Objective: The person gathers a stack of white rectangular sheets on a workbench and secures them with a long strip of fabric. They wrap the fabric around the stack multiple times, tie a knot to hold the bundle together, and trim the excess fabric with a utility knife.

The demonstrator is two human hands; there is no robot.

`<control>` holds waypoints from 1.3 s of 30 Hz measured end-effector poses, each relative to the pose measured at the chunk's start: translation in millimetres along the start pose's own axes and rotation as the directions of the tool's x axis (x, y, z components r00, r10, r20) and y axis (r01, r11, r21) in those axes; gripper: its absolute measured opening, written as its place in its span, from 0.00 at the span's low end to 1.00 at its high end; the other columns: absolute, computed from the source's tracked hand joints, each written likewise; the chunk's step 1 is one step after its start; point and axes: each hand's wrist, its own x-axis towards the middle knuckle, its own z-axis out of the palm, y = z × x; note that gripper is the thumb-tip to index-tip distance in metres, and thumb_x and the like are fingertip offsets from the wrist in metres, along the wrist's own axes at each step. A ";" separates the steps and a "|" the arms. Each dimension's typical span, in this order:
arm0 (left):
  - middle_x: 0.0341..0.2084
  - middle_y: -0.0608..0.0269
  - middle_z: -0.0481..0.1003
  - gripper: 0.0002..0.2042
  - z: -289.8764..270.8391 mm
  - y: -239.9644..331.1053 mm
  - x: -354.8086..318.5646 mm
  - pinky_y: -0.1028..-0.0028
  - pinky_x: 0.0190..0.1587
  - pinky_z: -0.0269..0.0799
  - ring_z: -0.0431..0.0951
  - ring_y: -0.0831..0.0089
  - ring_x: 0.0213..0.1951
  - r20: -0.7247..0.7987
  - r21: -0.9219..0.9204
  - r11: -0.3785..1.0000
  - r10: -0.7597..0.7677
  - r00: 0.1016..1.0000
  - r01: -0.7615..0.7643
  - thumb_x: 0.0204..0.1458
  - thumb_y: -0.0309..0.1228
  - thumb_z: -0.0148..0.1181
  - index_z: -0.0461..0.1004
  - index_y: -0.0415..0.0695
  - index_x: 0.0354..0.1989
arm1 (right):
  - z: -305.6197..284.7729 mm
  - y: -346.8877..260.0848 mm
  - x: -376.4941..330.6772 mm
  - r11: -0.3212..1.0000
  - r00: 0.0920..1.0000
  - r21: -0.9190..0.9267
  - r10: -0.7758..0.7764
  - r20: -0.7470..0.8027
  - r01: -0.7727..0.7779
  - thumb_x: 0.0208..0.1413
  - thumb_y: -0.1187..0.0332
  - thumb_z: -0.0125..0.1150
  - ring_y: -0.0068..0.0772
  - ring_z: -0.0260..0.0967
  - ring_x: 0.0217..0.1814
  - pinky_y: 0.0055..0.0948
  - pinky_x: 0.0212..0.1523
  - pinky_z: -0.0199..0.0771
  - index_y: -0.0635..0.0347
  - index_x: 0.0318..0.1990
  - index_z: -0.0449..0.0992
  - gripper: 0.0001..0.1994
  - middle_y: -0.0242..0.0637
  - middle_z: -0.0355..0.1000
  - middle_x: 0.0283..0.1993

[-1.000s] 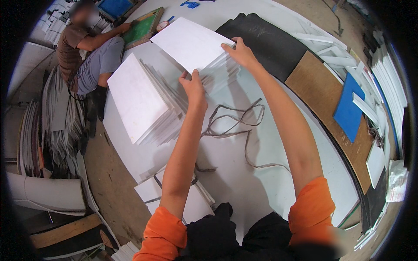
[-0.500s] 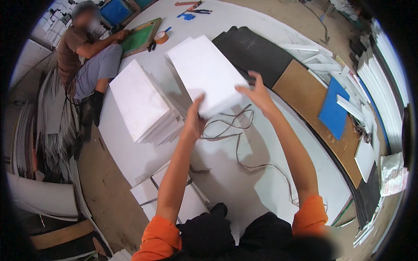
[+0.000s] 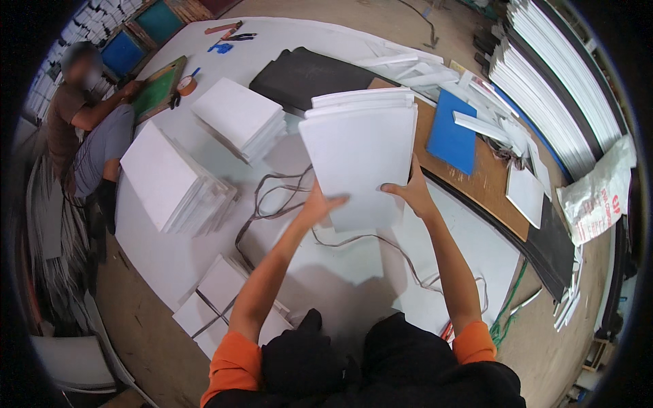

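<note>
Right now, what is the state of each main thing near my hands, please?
Held white stack: lifted, far edges uneven
Left hand: gripping its left side
Right hand: gripping its right side
Large left stack: edges uneven, no tie visible
Smaller far stack: no tie visible
Lower-left stack: tied
Cord: loose, curving
Blue sheet: lying flat

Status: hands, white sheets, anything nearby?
Left hand and right hand gripping opposite sides of white sheet stack. Stack's far edges uneven. Loose cord close by, lying on white surface.

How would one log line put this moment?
left hand: holds sheets; right hand: holds same sheets; cord: loose on table
</note>
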 end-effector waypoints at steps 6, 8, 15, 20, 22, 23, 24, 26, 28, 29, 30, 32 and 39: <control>0.50 0.55 0.58 0.40 8.2 15.0 25.0 0.69 0.54 0.56 0.60 0.68 0.51 0.047 0.191 0.966 0.166 0.985 -0.172 0.33 0.26 0.64 0.47 0.38 0.56 | -23.6 32.8 -8.2 0.997 0.998 -0.075 0.002 0.057 0.003 0.30 0.65 0.72 0.36 0.56 0.56 0.32 0.56 0.55 0.64 0.54 0.58 0.39 0.43 0.61 0.52; 0.49 0.56 0.59 0.38 9.7 7.7 25.0 0.70 0.53 0.56 0.61 0.69 0.51 0.055 0.226 0.961 0.153 0.987 -0.162 0.33 0.26 0.64 0.49 0.39 0.55 | -22.7 36.0 -10.8 0.993 0.991 -0.110 0.060 0.118 -0.047 0.32 0.65 0.72 0.35 0.57 0.55 0.32 0.55 0.57 0.64 0.51 0.62 0.35 0.41 0.63 0.51; 0.41 0.58 0.67 0.29 13.1 30.0 34.4 0.73 0.49 0.62 0.66 0.71 0.45 0.101 0.210 0.975 0.055 0.993 -0.075 0.33 0.27 0.64 0.62 0.38 0.48 | -29.7 27.4 3.2 0.989 0.981 -0.061 0.142 0.133 -0.135 0.34 0.67 0.70 0.32 0.57 0.55 0.31 0.55 0.58 0.65 0.53 0.58 0.36 0.42 0.62 0.52; 0.44 0.57 0.64 0.34 22.3 -18.1 46.1 0.73 0.51 0.59 0.63 0.69 0.48 0.018 0.179 0.976 0.122 0.992 -0.123 0.32 0.25 0.64 0.56 0.39 0.52 | -34.5 40.7 3.8 0.995 0.989 -0.036 0.092 0.114 -0.088 0.34 0.70 0.68 0.32 0.57 0.55 0.31 0.56 0.57 0.66 0.53 0.60 0.35 0.41 0.63 0.52; 0.46 0.56 0.61 0.37 19.1 -37.9 54.7 0.72 0.52 0.57 0.61 0.69 0.50 0.012 0.191 0.970 0.148 0.989 -0.148 0.32 0.25 0.64 0.52 0.40 0.54 | -34.2 43.1 8.9 0.995 0.988 -0.035 0.097 0.121 -0.094 0.33 0.70 0.68 0.32 0.57 0.55 0.30 0.56 0.57 0.66 0.53 0.60 0.35 0.41 0.63 0.51; 0.47 0.56 0.59 0.39 19.2 -37.6 56.6 0.72 0.53 0.56 0.59 0.68 0.51 0.016 0.184 0.972 0.147 0.989 -0.148 0.32 0.25 0.64 0.49 0.40 0.55 | -33.5 42.8 8.1 0.994 0.987 -0.032 0.105 0.122 -0.102 0.33 0.70 0.69 0.32 0.57 0.55 0.30 0.56 0.56 0.66 0.53 0.61 0.35 0.40 0.63 0.51; 0.48 0.55 0.58 0.40 17.6 -36.5 60.4 0.71 0.54 0.55 0.58 0.67 0.52 0.029 0.153 0.980 0.122 0.992 -0.125 0.32 0.25 0.64 0.47 0.40 0.56 | -34.1 41.8 11.4 0.995 0.989 -0.041 0.091 0.116 -0.087 0.32 0.69 0.69 0.33 0.57 0.55 0.31 0.56 0.56 0.66 0.54 0.59 0.36 0.42 0.62 0.52; 0.49 0.55 0.56 0.41 19.2 -20.3 64.9 0.70 0.55 0.54 0.57 0.67 0.53 0.061 0.117 0.990 0.073 0.995 -0.080 0.32 0.26 0.64 0.45 0.40 0.57 | -36.0 37.4 10.9 0.993 0.990 0.009 0.114 0.084 -0.115 0.31 0.69 0.69 0.35 0.57 0.55 0.32 0.56 0.56 0.66 0.55 0.55 0.39 0.44 0.61 0.52; 0.49 0.55 0.56 0.40 26.2 5.5 69.0 0.70 0.55 0.54 0.57 0.66 0.53 0.115 0.092 0.996 0.010 0.993 -0.020 0.33 0.27 0.64 0.45 0.39 0.56 | -42.8 36.7 4.7 0.996 0.997 0.054 0.076 -0.014 -0.075 0.31 0.66 0.70 0.38 0.57 0.55 0.33 0.55 0.56 0.67 0.58 0.48 0.45 0.48 0.59 0.52; 0.49 0.55 0.56 0.40 29.1 23.1 68.1 0.70 0.54 0.55 0.57 0.66 0.53 0.136 0.077 0.997 -0.035 0.990 0.024 0.33 0.28 0.63 0.45 0.39 0.56 | -41.9 26.8 -0.4 0.990 0.989 0.097 0.110 -0.094 -0.101 0.31 0.65 0.69 0.39 0.57 0.55 0.33 0.55 0.57 0.68 0.58 0.47 0.45 0.49 0.59 0.52; 0.49 0.55 0.56 0.40 36.5 40.4 67.3 0.69 0.54 0.55 0.58 0.66 0.53 0.162 0.048 0.994 -0.100 0.982 0.093 0.34 0.29 0.63 0.45 0.38 0.56 | -41.7 14.6 -7.0 0.982 0.973 0.143 0.147 -0.176 -0.123 0.32 0.63 0.69 0.40 0.58 0.54 0.33 0.55 0.57 0.68 0.58 0.46 0.46 0.50 0.59 0.52; 0.47 0.56 0.59 0.35 55.8 49.9 63.3 0.70 0.51 0.59 0.61 0.67 0.51 0.208 -0.017 0.973 -0.221 0.953 0.229 0.37 0.30 0.61 0.50 0.38 0.54 | -47.5 6.3 -25.9 0.945 0.918 0.216 0.298 -0.262 -0.245 0.35 0.58 0.67 0.41 0.61 0.52 0.33 0.52 0.61 0.71 0.56 0.47 0.45 0.51 0.60 0.51; 0.45 0.56 0.66 0.28 124.5 -18.6 5.2 0.72 0.48 0.63 0.66 0.69 0.48 0.373 -0.012 0.873 -0.448 0.813 0.487 0.40 0.32 0.59 0.59 0.37 0.51 | -41.5 67.0 -149.0 0.786 0.734 0.413 0.598 -0.322 -0.460 0.38 0.55 0.66 0.39 0.66 0.45 0.28 0.46 0.66 0.74 0.51 0.57 0.38 0.53 0.64 0.47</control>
